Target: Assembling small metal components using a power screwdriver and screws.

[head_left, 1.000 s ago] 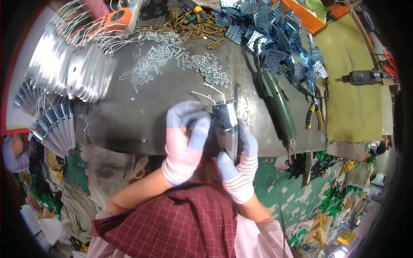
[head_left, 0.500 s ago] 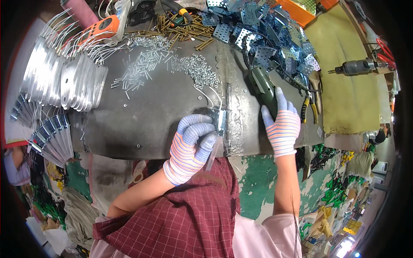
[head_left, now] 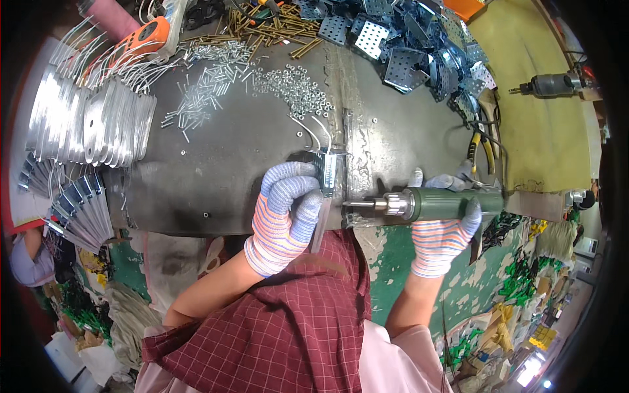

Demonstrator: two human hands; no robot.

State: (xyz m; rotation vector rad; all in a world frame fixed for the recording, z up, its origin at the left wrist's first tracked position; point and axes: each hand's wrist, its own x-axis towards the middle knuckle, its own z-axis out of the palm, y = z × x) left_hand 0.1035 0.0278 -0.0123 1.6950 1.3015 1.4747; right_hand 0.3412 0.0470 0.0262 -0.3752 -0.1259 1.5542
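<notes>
Grey bench (head_left: 216, 177) fills the head view. Near its front edge, the left hand (head_left: 283, 216) pinches a perforated metal part (head_left: 329, 171); farther right, the right hand (head_left: 438, 242) grips a green power driver (head_left: 436, 204), bit (head_left: 362, 204) pointing left, short of the part. Readying both seems the step; contact calls for aligning the bit. Screws (head_left: 206, 95), nuts (head_left: 298, 92) and blue plates (head_left: 405, 67) lie farther off, outside that path.

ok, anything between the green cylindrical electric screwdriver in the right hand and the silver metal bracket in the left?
Nothing visible between screwdriver and bracket; only dark grey bench surface shows in the gap ahead of the silver bit.
</notes>
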